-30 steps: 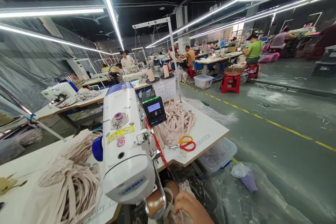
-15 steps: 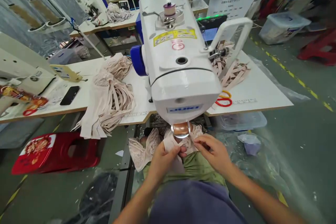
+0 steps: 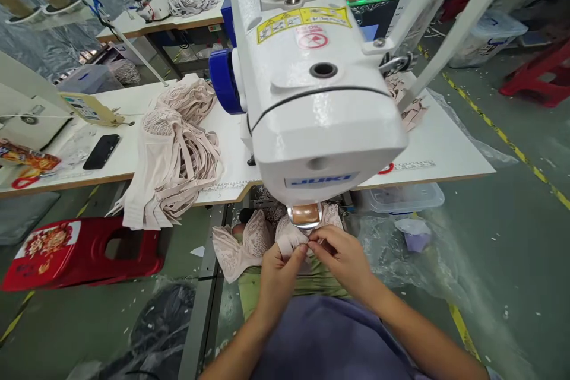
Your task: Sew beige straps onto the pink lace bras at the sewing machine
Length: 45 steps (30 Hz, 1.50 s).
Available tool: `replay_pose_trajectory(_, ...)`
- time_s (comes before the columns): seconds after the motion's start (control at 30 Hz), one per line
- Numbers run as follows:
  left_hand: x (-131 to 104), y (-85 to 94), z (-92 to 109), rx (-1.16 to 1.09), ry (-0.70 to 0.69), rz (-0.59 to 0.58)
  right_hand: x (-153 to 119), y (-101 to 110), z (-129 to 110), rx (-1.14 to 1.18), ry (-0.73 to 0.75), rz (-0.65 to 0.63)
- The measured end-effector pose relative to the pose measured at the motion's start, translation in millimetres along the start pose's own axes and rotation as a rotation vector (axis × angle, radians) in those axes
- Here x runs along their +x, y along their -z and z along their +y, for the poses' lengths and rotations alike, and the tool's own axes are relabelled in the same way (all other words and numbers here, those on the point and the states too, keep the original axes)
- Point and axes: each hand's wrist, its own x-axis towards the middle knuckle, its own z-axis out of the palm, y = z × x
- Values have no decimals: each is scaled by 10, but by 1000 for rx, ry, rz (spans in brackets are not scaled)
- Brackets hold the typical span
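A beige lace bra point(image 3: 256, 236) lies over my lap, below the head of a white sewing machine point(image 3: 325, 124). My left hand point(image 3: 281, 270) is closed on the bra's folded beige band, thumb on top. Close beside it, my right hand point(image 3: 341, 252) pinches the same fabric between thumb and fingertips. Both sets of fingertips nearly meet just under the machine's shiny metal and copper-coloured end piece point(image 3: 306, 215). Part of the bra is hidden behind the machine and my hands.
A pile of beige bras point(image 3: 173, 154) hangs over the table's front edge at left. Further left lie a black phone point(image 3: 101, 151) and red-handled scissors point(image 3: 25, 181). A red stool point(image 3: 84, 252) stands on the floor. More beige pieces point(image 3: 412, 110) lie behind the machine at right.
My right hand has moved left, bringing its fingertips up to my left hand on the band. The view has shifted, so the machine appears larger and nearer.
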Motion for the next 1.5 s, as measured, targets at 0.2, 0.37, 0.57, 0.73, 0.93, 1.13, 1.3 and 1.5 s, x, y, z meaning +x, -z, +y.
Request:
replay_pose_trajectory(0.2,-34,-16,17,165,-223,-40,40,180,-86,80,-158,-200)
replay_pose_trajectory(0.37,-44,-16,11,117,-299,-75,18,197,-103,29,-114,-189)
replay_pose_trajectory(0.57,-21,35,43,-31,-103,-162,12,158,-100,-24,-45,-229)
replay_pose_trajectory(0.73,-11,72,101,-42,-4,-165,6,133,-80,19,-35,-191)
replay_pose_trajectory(0.93,-29,57,142,-22,-62,-124,34,195,-120,52,-59,-233)
replay_pose_trajectory(1.13,9,41,146,-4,3,-166,45,186,-135,-59,38,-169)
replay_pose_trajectory(1.3,38,86,190,96,-73,-198,60,273,-37,91,-90,-233)
replay_pose_trajectory(1.5,89,148,282,336,-140,-294,77,431,15,77,-189,-276)
